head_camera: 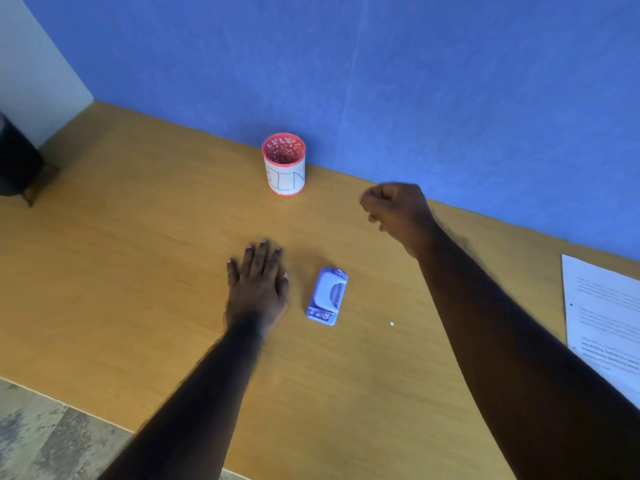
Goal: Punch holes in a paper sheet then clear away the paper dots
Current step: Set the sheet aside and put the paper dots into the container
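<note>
While the left hand (258, 284) lies flat and the right hand (398, 211) hangs fisted, contents unseen, 1 paper dot (391, 323) at 4 o'clock of the hole punch (327, 296) risks being missed.

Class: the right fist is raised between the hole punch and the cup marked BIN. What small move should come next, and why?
Probably carry the right hand over the cup and open it. The fingers are curled as if holding dots, though none show. One paper dot remains on the desk.

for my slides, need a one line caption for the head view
Left hand flat on desk beside hole punch, right hand fisted near bin cup.
</note>
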Demonstrator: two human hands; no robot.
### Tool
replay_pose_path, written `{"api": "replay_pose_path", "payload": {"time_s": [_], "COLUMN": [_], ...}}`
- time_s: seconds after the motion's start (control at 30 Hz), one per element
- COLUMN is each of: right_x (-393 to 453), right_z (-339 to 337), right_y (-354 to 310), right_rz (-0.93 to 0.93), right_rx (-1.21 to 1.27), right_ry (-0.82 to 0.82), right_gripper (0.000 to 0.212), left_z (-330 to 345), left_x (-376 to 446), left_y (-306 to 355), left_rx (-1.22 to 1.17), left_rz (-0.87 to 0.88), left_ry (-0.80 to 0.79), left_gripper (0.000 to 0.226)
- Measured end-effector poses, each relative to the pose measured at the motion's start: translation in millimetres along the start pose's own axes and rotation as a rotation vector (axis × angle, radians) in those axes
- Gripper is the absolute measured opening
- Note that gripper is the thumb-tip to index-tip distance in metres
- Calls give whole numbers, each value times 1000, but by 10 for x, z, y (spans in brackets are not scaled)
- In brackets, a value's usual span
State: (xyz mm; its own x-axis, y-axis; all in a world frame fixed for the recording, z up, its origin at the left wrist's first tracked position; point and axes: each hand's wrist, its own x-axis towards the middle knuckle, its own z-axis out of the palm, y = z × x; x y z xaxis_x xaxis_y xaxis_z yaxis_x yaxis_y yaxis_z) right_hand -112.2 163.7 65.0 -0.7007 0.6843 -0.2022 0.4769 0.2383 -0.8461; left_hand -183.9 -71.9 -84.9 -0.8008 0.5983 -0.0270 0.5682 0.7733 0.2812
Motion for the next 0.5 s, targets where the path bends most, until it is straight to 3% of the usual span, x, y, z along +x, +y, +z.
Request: {"api": "replay_pose_path", "payload": {"time_s": [0.23, 0.5], "right_x": [846, 1259], "right_z": [683, 1087], "right_y": [-703, -848], "right_rz": [-183, -124], "right_rx": [-220, -404], "right_ry": [27, -13], "right_gripper": [19, 23], "left_z": [54, 87], "left_x": [2, 7], "left_y": [-9, -31], "left_rx": [-13, -2], "left_rz": [16, 22], "left_ry": [80, 94], "left_gripper": [57, 57]}}
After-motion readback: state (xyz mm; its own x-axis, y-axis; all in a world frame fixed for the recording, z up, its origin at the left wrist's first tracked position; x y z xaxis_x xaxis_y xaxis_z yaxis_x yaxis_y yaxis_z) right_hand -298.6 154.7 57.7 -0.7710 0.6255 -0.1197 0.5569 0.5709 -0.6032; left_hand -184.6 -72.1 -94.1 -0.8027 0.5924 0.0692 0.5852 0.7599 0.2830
